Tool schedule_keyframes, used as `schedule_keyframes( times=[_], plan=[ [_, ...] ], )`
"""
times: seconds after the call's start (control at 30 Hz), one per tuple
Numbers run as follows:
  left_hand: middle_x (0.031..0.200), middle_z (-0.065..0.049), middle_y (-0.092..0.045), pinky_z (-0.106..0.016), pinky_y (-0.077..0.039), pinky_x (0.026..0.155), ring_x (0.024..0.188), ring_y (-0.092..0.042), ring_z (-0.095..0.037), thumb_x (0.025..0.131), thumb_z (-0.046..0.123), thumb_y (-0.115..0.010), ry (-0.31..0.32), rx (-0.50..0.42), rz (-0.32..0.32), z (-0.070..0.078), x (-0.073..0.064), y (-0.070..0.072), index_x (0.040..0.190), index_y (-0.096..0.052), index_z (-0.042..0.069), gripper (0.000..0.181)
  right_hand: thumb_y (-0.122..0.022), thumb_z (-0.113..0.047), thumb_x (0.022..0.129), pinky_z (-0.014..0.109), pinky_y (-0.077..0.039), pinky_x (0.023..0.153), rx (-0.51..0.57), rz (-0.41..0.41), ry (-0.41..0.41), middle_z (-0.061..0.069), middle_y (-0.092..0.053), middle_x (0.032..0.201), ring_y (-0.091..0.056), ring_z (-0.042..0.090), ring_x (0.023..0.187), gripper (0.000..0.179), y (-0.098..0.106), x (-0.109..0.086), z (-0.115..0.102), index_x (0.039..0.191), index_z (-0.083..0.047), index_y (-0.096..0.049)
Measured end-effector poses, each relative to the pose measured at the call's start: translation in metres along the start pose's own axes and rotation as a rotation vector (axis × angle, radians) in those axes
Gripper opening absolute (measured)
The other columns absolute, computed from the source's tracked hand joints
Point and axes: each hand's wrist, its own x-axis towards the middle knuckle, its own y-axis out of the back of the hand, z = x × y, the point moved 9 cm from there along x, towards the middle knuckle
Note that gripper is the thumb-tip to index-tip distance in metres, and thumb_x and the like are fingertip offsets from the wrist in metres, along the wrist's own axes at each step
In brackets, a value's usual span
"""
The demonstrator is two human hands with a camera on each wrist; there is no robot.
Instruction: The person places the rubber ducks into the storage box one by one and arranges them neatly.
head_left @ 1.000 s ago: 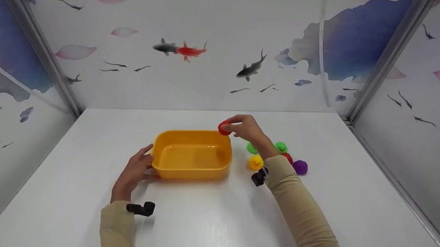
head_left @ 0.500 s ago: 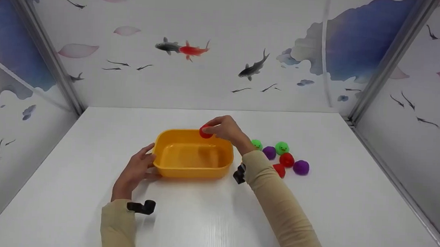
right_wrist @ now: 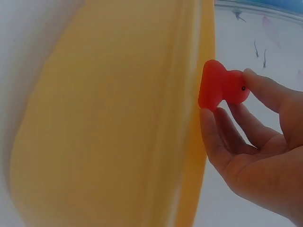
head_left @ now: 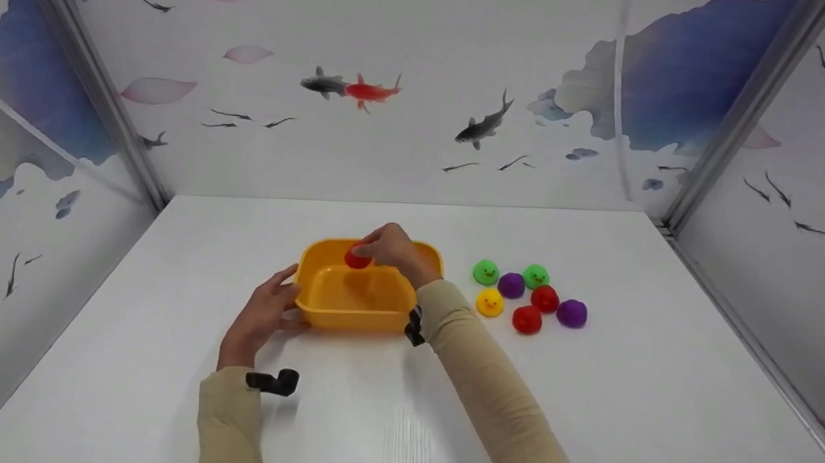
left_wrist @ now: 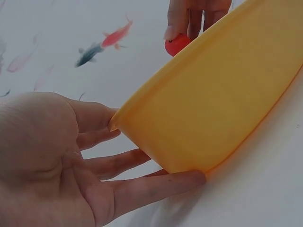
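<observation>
My right hand [head_left: 394,248] pinches a small red rubber duck [head_left: 358,257] above the yellow plastic basin [head_left: 353,320]. In the right wrist view the red duck [right_wrist: 214,87] shows a black eye, with the thumb and fingertips at its head and body. Nothing lies inside the visible part of the basin. At the basin's left end, my left hand [head_left: 264,312] touches the wall with mostly straight fingers. The left wrist view has one digit of the left hand [left_wrist: 61,156] along the wall's base and others near the rim.
To the right of the basin lies a loose group of rubber ducks: green ones [head_left: 486,272], a yellow one [head_left: 490,303], red ones [head_left: 527,320] and purple ones [head_left: 572,313]. White panels printed with fish enclose the white table [head_left: 335,409] at the back and sides.
My right hand has carried the red duck leftward from the basin's far right corner to over its inside. The left hand has stayed at the basin's left end.
</observation>
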Motion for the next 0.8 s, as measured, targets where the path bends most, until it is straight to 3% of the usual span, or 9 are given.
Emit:
schedule_keyframes(
  times=[0.27,0.5,0.7,0.8],
  plan=[
    [0.157,-0.018,-0.04,-0.044,-0.058,0.098,0.127,-0.058,-0.034,0.109,0.027,-0.04,-0.013,-0.031,-0.005,0.002,0.002,-0.001,0.161,-0.022,0.025,0.055,-0.075,-0.018,0.091,0.027,-0.057,0.086,-0.029,0.031,0.006,0.012,-0.071,0.109,-0.058,0.02,0.089,0.023,-0.024,0.012,0.003,0.106,0.0,-0.073],
    [0.158,-0.015,-0.04,-0.043,-0.057,0.099,0.13,-0.057,-0.033,0.109,0.029,-0.041,0.008,-0.021,-0.001,-0.001,0.003,-0.001,0.161,-0.022,0.027,0.055,-0.075,-0.018,0.09,0.028,-0.054,0.087,-0.044,0.018,-0.037,0.008,-0.07,0.105,-0.056,0.02,0.091,0.024,-0.039,0.016,0.01,0.109,-0.003,-0.073],
    [0.158,-0.013,-0.04,-0.043,-0.057,0.1,0.132,-0.055,-0.034,0.109,0.031,-0.041,0.001,-0.018,-0.014,0.0,0.005,-0.003,0.16,-0.024,0.028,0.054,-0.077,-0.015,0.088,0.024,-0.051,0.074,-0.024,0.045,-0.037,0.008,-0.069,0.099,-0.056,0.018,0.085,0.023,-0.045,0.02,0.011,0.107,-0.002,-0.072],
    [0.158,-0.014,-0.04,-0.043,-0.057,0.099,0.131,-0.056,-0.034,0.109,0.031,-0.041,0.001,-0.012,-0.009,0.0,0.005,0.0,0.16,-0.023,0.028,0.055,-0.077,-0.014,0.088,0.025,-0.052,0.073,-0.004,0.046,-0.041,0.008,-0.069,0.098,-0.055,0.018,0.082,0.023,-0.049,0.022,0.01,0.106,-0.001,-0.072]
  ],
)
